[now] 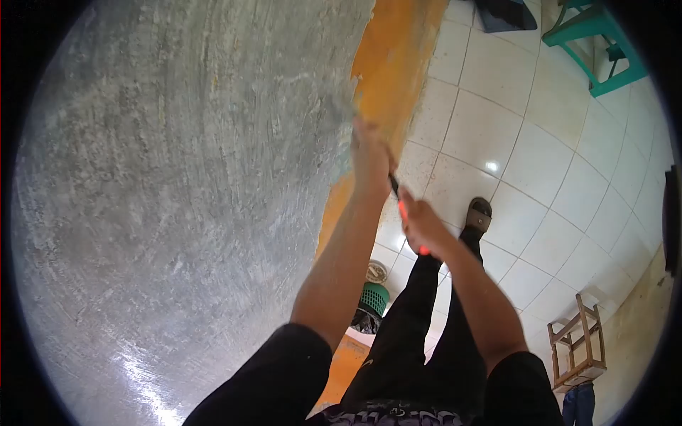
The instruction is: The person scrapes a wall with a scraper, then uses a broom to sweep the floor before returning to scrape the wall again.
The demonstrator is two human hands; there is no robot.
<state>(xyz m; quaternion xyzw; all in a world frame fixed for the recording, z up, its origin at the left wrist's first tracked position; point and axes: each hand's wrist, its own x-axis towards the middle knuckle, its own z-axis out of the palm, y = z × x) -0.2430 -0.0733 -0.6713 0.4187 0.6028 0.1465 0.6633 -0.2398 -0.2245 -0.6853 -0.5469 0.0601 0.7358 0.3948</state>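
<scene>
My right hand (424,226) is wrapped round the red-orange grip of a scraper (403,208). Farther up, close to the wall, my left hand (371,160) is closed round the front part of the same tool; its fingers are smeared by motion. Between the two hands a short black length of the tool shows. The working end is blurred and mostly hidden by my left hand. It meets the wall where bare grey plaster (192,177) borders a strip of orange paint (391,64) with a ragged edge.
White floor tiles (490,128) lie below, with crumbs near the wall. A green plastic stool (600,42) is at the upper right, a wooden stool (579,348) at the lower right. A green basket (374,297) with a black bag stands beside the wall. My sandalled foot (479,215) is on the tiles.
</scene>
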